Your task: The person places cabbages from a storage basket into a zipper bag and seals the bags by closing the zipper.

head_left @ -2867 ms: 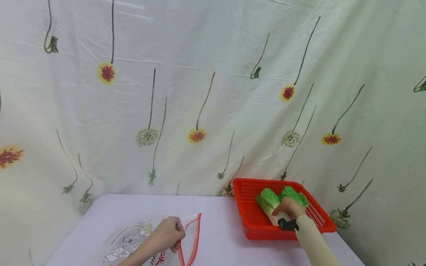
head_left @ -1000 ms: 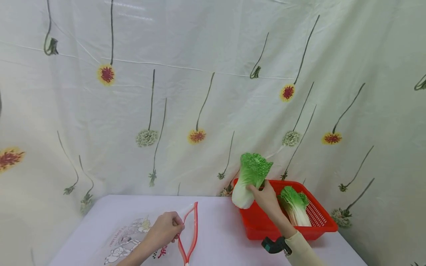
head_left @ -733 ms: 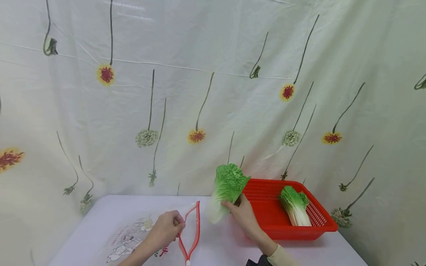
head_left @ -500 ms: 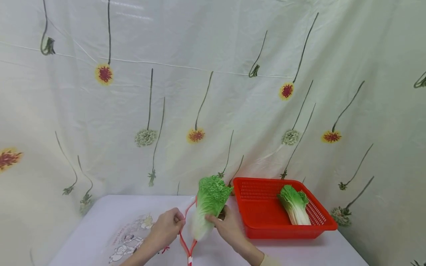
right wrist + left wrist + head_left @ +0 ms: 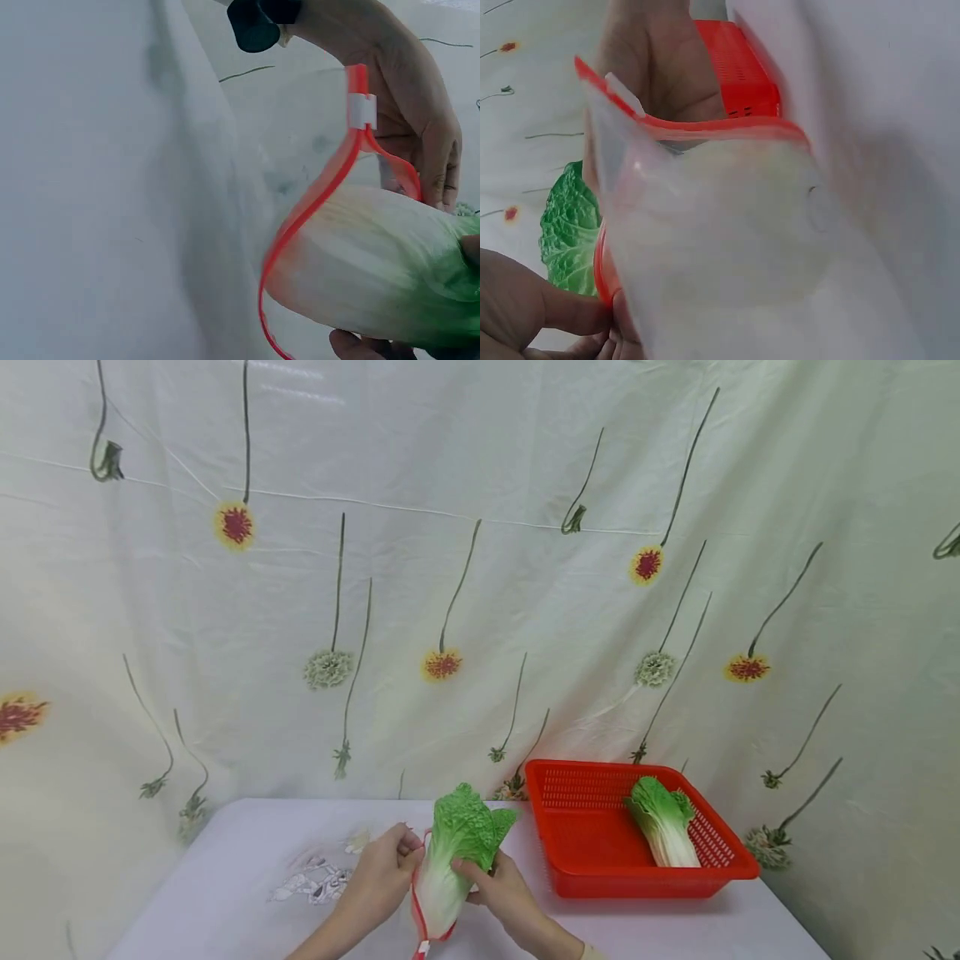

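Observation:
My left hand (image 5: 381, 872) pinches the red zip edge of a clear printed zip bag (image 5: 727, 232). My right hand (image 5: 508, 897) grips a Chinese cabbage (image 5: 453, 852) round its middle, thumb on the near side. The cabbage's green leafy end points up and away, outside the bag. Its pale base sits inside the bag's mouth, and the red edge curves round it in the right wrist view. A white slider (image 5: 362, 111) sits at one end of the zip. Through the cloudy film in the left wrist view, the base shows only faintly.
A red plastic basket (image 5: 622, 887) stands at the right of the white-covered table (image 5: 225, 877), with another Chinese cabbage (image 5: 666, 827) lying in it. Behind the table hangs a flower-printed cloth (image 5: 450, 593).
My right hand has lifted one cabbage out of the basket and carried it left, its base now in the bag's mouth. My left hand has kept its pinch on the bag's edge.

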`<action>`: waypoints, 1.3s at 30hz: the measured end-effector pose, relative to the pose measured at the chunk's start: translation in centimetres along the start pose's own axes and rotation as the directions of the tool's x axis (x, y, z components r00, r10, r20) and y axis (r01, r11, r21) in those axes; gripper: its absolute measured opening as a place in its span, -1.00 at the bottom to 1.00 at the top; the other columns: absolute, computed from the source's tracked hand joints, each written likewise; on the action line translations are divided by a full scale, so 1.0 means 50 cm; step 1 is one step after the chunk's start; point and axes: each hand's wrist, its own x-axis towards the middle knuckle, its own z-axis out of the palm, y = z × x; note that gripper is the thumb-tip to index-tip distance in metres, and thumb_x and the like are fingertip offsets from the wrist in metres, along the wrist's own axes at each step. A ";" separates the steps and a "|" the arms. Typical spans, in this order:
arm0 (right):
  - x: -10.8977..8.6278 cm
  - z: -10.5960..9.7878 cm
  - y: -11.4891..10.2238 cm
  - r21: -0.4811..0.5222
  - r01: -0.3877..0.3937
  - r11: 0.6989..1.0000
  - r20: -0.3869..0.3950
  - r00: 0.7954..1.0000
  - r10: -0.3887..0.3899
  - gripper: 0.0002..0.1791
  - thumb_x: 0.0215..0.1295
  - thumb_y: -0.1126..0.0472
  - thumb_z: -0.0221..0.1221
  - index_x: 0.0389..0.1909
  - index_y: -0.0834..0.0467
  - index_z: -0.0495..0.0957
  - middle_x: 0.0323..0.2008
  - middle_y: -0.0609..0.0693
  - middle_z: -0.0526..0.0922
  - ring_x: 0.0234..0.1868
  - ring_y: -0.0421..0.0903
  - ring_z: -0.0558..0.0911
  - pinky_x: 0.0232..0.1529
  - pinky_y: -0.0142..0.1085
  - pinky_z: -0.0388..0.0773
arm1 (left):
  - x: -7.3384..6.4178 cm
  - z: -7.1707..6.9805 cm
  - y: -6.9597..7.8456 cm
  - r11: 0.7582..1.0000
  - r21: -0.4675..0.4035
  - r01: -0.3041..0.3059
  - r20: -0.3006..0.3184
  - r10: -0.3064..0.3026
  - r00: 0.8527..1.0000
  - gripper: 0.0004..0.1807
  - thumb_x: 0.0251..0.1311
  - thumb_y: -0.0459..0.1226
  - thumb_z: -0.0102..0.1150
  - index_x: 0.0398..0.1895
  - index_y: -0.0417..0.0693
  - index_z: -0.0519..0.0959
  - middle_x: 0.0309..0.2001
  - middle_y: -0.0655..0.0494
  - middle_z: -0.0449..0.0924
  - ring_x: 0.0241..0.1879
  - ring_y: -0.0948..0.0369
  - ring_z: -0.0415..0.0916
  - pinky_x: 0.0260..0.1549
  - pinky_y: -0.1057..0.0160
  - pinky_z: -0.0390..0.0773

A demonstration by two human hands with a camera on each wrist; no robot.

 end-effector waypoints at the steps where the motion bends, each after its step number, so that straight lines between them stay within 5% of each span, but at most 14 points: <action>1: -0.002 -0.001 0.002 -0.002 -0.015 1.000 0.031 0.999 0.015 -0.34 0.26 0.04 0.23 0.25 0.34 0.32 0.07 0.12 0.59 0.06 -0.04 0.59 -0.05 -0.08 0.63 | 0.000 -0.001 0.002 1.000 0.002 0.006 -0.009 -0.006 1.000 -0.95 0.16 -0.43 0.17 -0.40 -0.17 0.51 -0.52 0.13 0.50 -0.51 0.31 0.40 -0.57 0.40 0.42; 5: -0.015 -0.006 0.005 -0.024 -0.039 0.999 0.158 0.986 0.043 -0.42 0.24 0.11 0.25 0.23 0.26 0.37 0.10 0.04 0.59 0.12 -0.08 0.55 0.12 -0.06 0.53 | 0.001 -0.003 0.010 1.000 0.005 0.029 -0.043 -0.029 0.999 -0.97 0.18 -0.41 0.17 -0.39 -0.18 0.52 -0.51 0.13 0.52 -0.51 0.31 0.42 -0.57 0.41 0.44; 10: -0.018 -0.014 0.002 -0.041 0.024 0.999 0.266 0.964 -0.012 -0.29 0.24 0.14 0.25 0.37 0.09 0.19 0.26 -0.01 0.42 0.24 -0.08 0.40 0.27 -0.01 0.36 | -0.005 -0.006 0.018 1.000 -0.009 0.022 -0.052 -0.023 0.998 -0.95 0.20 -0.40 0.18 -0.40 -0.15 0.53 -0.52 0.14 0.53 -0.54 0.32 0.42 -0.57 0.41 0.46; 22: -0.017 -0.018 -0.017 -0.234 0.093 0.968 0.403 0.915 0.009 -0.32 0.26 0.10 0.23 0.38 -0.01 0.21 0.25 -0.13 0.40 0.18 -0.17 0.40 0.20 -0.16 0.36 | -0.022 -0.022 0.038 1.000 0.016 -0.004 -0.069 0.005 0.998 -0.94 0.24 -0.35 0.17 -0.39 -0.07 0.51 -0.50 0.19 0.51 -0.50 0.34 0.40 -0.51 0.41 0.44; 32: -0.028 -0.009 -0.018 -0.303 0.068 0.950 0.421 0.904 0.070 -0.35 0.28 0.13 0.20 0.37 0.13 0.26 0.24 -0.08 0.46 0.16 -0.19 0.47 0.19 -0.16 0.45 | -0.028 -0.020 0.042 1.000 -0.004 -0.002 -0.045 0.002 0.999 -0.94 0.23 -0.33 0.20 -0.38 -0.04 0.52 -0.51 0.20 0.51 -0.54 0.37 0.39 -0.54 0.41 0.45; 39: -0.022 0.010 -0.032 -0.256 0.018 0.967 0.398 0.913 0.088 -0.39 0.36 0.17 0.10 0.37 0.26 0.21 0.21 0.05 0.48 0.02 -0.14 0.58 -0.14 -0.13 0.66 | -0.044 -0.020 0.069 0.998 -0.044 -0.046 -0.001 0.046 0.999 -0.92 0.20 -0.37 0.22 -0.40 -0.04 0.53 -0.52 0.23 0.51 -0.54 0.42 0.40 -0.53 0.43 0.47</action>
